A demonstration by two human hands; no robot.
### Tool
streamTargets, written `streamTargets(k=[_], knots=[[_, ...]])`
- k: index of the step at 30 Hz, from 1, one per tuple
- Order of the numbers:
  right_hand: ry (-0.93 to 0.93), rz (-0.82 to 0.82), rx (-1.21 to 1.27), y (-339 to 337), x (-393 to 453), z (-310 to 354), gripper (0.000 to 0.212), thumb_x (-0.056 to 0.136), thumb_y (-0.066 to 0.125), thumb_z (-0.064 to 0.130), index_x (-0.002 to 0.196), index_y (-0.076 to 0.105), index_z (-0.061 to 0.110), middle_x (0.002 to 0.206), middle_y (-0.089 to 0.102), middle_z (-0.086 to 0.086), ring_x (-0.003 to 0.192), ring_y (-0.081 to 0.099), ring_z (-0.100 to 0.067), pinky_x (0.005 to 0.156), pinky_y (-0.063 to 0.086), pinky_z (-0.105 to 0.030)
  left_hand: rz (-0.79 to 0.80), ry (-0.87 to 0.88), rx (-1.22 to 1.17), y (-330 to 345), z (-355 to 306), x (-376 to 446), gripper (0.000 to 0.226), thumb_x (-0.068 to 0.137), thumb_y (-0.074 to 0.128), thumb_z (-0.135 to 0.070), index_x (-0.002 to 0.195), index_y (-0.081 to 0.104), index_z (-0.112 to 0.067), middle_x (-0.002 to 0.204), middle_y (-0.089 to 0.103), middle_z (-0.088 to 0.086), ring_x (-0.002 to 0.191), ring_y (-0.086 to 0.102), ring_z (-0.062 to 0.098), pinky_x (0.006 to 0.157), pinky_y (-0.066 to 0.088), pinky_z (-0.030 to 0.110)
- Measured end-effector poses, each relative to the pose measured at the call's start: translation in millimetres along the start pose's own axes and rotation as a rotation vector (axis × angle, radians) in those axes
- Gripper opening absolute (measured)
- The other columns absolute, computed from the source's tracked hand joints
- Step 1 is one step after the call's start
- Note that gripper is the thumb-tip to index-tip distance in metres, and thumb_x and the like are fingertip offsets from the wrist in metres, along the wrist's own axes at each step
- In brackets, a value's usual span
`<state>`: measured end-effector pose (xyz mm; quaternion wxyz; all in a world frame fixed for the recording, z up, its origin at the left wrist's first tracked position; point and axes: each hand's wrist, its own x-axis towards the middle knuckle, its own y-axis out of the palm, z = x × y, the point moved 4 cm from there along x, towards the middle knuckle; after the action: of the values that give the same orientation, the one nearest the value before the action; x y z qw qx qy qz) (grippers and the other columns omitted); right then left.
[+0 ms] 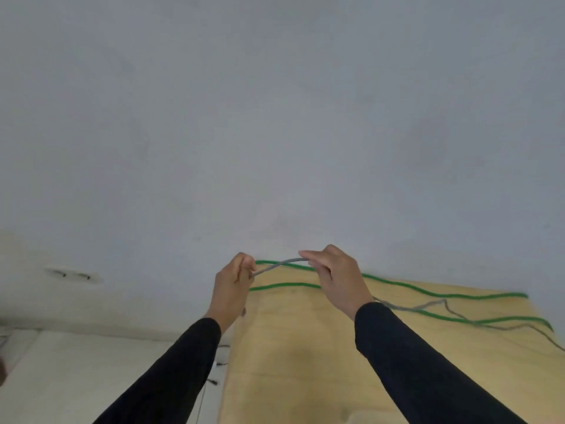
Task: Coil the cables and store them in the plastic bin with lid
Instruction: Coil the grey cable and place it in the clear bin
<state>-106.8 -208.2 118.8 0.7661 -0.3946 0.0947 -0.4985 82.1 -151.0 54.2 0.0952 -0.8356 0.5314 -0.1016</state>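
A thin grey cable (279, 264) arcs between my two hands above the far end of a wooden table (305, 347). My left hand (234, 286) is closed on one end of this span. My right hand (336, 280) pinches the other end between thumb and fingers. Past my right wrist the grey cable trails loosely over the table to the right edge (428, 306). A green cable (443, 293) lies in two long lines across the far part of the table. No plastic bin is in view.
A plain grey-white wall (275, 117) fills most of the view behind the table. To the left lies a white floor (76, 371), with a wall outlet (73, 274) low on the wall. Thin dark wires (218, 362) hang off the table's left edge.
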Motion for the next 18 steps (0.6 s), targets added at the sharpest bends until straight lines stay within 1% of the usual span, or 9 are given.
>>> streamTargets(k=[2, 4, 6, 8, 11, 13, 15, 17, 18], knots=[[0.0, -0.031, 0.028, -14.5, 3.2, 2.0, 0.03, 0.092, 0.049, 0.004, 0.11, 0.067, 0.019, 0.07, 0.044, 0.003, 0.066, 0.048, 0.002, 0.062, 0.038, -0.007, 0.006, 0.079, 0.023, 2.9, -21.0, 3.0, 0.038, 0.099, 0.033, -0.03, 0.065, 0.049, -0.03, 0.057, 0.039, -0.002, 0.046, 0.034, 0.006, 0.04, 0.032, 0.021], [0.004, -0.089, 0.054, -29.4, 6.6, -0.1, 0.028, 0.093, 0.049, 0.007, 0.11, 0.067, 0.021, 0.07, 0.045, 0.002, 0.063, 0.046, -0.003, 0.061, 0.038, -0.009, 0.012, 0.105, -0.058, 8.9, -42.5, 5.8, 0.036, 0.098, 0.034, -0.034, 0.072, 0.057, -0.026, 0.056, 0.039, -0.006, 0.048, 0.035, 0.005, 0.047, 0.033, 0.02], [0.022, -0.174, 0.096, -49.0, 9.4, -6.9, 0.027, 0.093, 0.05, 0.009, 0.108, 0.067, 0.022, 0.071, 0.047, 0.002, 0.063, 0.046, -0.001, 0.063, 0.037, -0.008, 0.056, 0.075, -0.162, 22.0, -63.6, 5.1, 0.032, 0.098, 0.037, -0.032, 0.082, 0.064, -0.024, 0.058, 0.039, -0.009, 0.054, 0.036, 0.008, 0.055, 0.033, 0.022], [0.044, -0.235, 0.127, -71.3, 13.4, -16.7, 0.025, 0.093, 0.049, 0.012, 0.108, 0.067, 0.022, 0.072, 0.05, 0.006, 0.066, 0.048, 0.003, 0.065, 0.037, -0.006, 0.139, 0.026, -0.269, 41.7, -81.2, -2.4, 0.031, 0.098, 0.039, -0.029, 0.089, 0.068, -0.021, 0.058, 0.039, -0.011, 0.056, 0.035, 0.009, 0.056, 0.034, 0.022], [0.048, -0.287, 0.161, -109.3, 19.1, -35.2, 0.025, 0.093, 0.049, 0.014, 0.108, 0.068, 0.021, 0.076, 0.053, 0.008, 0.068, 0.049, 0.006, 0.065, 0.037, -0.004, 0.227, -0.063, -0.408, 74.7, -103.1, -21.8, 0.035, 0.098, 0.038, -0.027, 0.087, 0.068, -0.013, 0.058, 0.036, -0.009, 0.054, 0.034, 0.008, 0.055, 0.033, 0.02], [0.039, -0.303, 0.182, -135.0, 19.4, -48.8, 0.024, 0.093, 0.049, 0.014, 0.108, 0.068, 0.021, 0.08, 0.056, 0.005, 0.069, 0.05, 0.005, 0.065, 0.037, -0.003, 0.258, -0.142, -0.621, 98.6, -121.2, -36.0, 0.034, 0.097, 0.037, -0.027, 0.087, 0.064, -0.009, 0.059, 0.032, -0.007, 0.052, 0.031, 0.008, 0.053, 0.032, 0.019], [0.027, -0.29, 0.199, -156.3, 15.3, -62.6, 0.024, 0.093, 0.049, 0.015, 0.108, 0.067, 0.022, 0.084, 0.06, 0.001, 0.071, 0.051, 0.004, 0.065, 0.038, -0.003, 0.288, -0.183, -0.912, 125.9, -147.4, -46.9, 0.033, 0.093, 0.039, -0.03, 0.089, 0.063, -0.008, 0.055, 0.031, -0.007, 0.048, 0.029, 0.006, 0.048, 0.031, 0.017], [0.022, -0.263, 0.198, -171.1, 5.5, -75.6, 0.024, 0.094, 0.049, 0.017, 0.11, 0.065, 0.024, 0.088, 0.063, 0.001, 0.075, 0.054, 0.005, 0.067, 0.038, -0.002, 0.291, -0.171, -1.149, 152.6, -176.9, -51.2, 0.035, 0.093, 0.04, -0.031, 0.094, 0.066, -0.008, 0.053, 0.03, -0.008, 0.045, 0.029, 0.005, 0.044, 0.03, 0.015], [0.025, -0.249, 0.191, -175.8, -1.8, -81.7, 0.025, 0.094, 0.049, 0.018, 0.112, 0.064, 0.023, 0.089, 0.064, 0.002, 0.077, 0.055, 0.004, 0.068, 0.038, -0.002, 0.282, -0.147, -1.231, 164.1, -191.6, -50.3, 0.035, 0.094, 0.038, -0.031, 0.097, 0.066, -0.009, 0.053, 0.03, -0.008, 0.045, 0.029, 0.005, 0.044, 0.03, 0.015]])
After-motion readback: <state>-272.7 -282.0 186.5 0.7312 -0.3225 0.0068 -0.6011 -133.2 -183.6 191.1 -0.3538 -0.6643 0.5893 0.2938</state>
